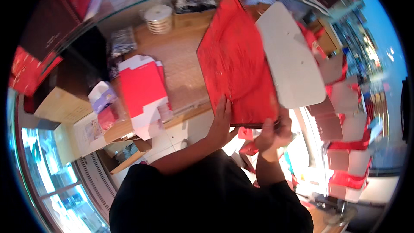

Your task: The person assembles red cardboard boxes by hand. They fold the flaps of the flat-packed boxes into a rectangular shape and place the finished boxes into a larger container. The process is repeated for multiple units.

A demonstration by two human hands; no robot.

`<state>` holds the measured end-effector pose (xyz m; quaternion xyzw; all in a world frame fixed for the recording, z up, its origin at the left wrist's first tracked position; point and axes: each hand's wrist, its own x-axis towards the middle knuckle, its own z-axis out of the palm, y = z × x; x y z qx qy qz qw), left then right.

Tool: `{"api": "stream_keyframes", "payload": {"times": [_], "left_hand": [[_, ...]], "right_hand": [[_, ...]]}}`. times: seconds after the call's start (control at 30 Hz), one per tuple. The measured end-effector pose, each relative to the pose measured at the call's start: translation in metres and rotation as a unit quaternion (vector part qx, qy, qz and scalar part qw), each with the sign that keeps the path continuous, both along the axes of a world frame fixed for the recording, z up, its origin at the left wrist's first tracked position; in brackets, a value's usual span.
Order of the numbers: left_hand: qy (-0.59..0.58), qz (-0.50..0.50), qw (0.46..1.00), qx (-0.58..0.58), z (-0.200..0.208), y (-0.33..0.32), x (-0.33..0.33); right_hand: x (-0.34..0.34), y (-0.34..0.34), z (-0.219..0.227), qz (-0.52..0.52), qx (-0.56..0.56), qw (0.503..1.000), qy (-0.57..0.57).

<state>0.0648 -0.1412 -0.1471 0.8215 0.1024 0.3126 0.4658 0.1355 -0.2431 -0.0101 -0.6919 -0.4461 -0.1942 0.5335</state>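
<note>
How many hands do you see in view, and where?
2: the left hand at the lower left of the big red piece, fingers against its face; the right hand at its lower right corner.

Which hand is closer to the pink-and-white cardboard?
The left hand: it is lower right of the pink-and-white cardboard, at the big red piece. The right hand is farther right, at that piece's lower right corner.

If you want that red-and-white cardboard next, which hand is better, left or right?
Probably the left hand: it is nearer the red-and-white cardboard, which lies on that side. The right hand is farther across, at the lower right corner of the big red piece.
</note>
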Motion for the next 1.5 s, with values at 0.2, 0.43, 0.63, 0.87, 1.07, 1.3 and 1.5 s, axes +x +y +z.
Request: {"api": "stream_keyframes", "payload": {"times": [0.2,0.43,0.63,0.87,1.07,1.3,1.5], "left_hand": [[0.065,0.031,0.996,-0.051,-0.034,0.034,0.003],[-0.024,0.064,0.994,-0.085,0.006,0.051,0.074],[0.043,0.063,0.989,-0.124,0.037,0.063,0.134],[0.179,0.066,0.971,-0.141,0.016,0.089,0.142],[0.214,0.279,0.935,0.034,-0.014,0.115,0.047],[0.382,0.579,0.714,0.093,-0.068,0.141,-0.116],[0.495,0.493,0.713,0.056,-0.073,0.12,-0.147]], "right_hand": [[0.019,0.05,-0.043,0.201,0.088,0.973,0.073],[0.094,0.085,-0.023,0.277,0.044,0.957,0.066],[0.157,0.1,-0.023,0.296,0.024,0.945,0.136],[0.163,0.103,-0.032,0.254,0.18,0.944,0.109],[0.144,0.078,-0.035,0.595,0.117,0.783,0.141],[0.056,0.157,-0.195,0.54,-0.291,0.714,0.338],[-0.044,0.261,-0.317,0.459,-0.358,0.744,0.327]]}}
